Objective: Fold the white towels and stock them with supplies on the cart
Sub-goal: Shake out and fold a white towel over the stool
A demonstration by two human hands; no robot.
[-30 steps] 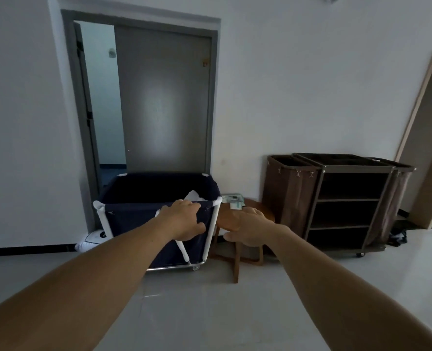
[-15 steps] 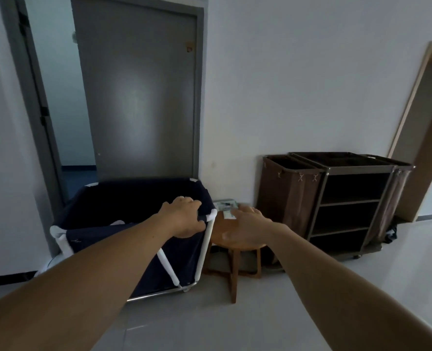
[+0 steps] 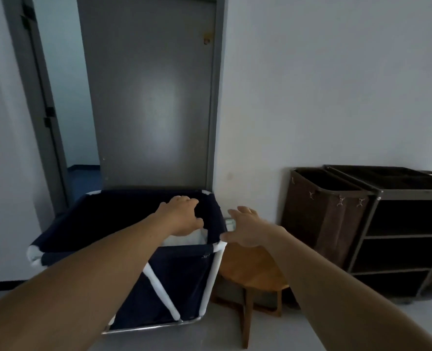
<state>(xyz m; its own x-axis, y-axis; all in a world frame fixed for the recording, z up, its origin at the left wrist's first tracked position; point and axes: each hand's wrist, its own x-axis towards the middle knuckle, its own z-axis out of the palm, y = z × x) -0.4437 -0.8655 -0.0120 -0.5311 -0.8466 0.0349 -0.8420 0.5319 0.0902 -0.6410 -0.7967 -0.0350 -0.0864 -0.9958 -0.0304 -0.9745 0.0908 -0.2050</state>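
Over the near rim of the navy laundry hamper [image 3: 184, 274], my left grip [image 3: 182, 216] reaches into the bin, fingers loosely apart and closed on nothing. Just beneath its heel a white towel [image 3: 187, 240] lies inside the hamper against the front wall. The light is dim, so I cannot tell whether the palm touches the cloth.

My right grip [image 3: 245, 229] hangs with its fingers spread wide, holding nothing, above the round wooden stool [image 3: 255, 272]. Its thumb tip sits just beside the hamper's white front-right corner. A small pale object [image 3: 230, 223] shows past its fingers, too blurred for me to name.

Against the wall on the right stands the cart [image 3: 412, 195], its dark shelves facing me, with a brown bag [image 3: 323, 224] hung on its left side. The stool lies between the hamper and the cart. A grey door [image 3: 154, 97] rises behind the hamper.
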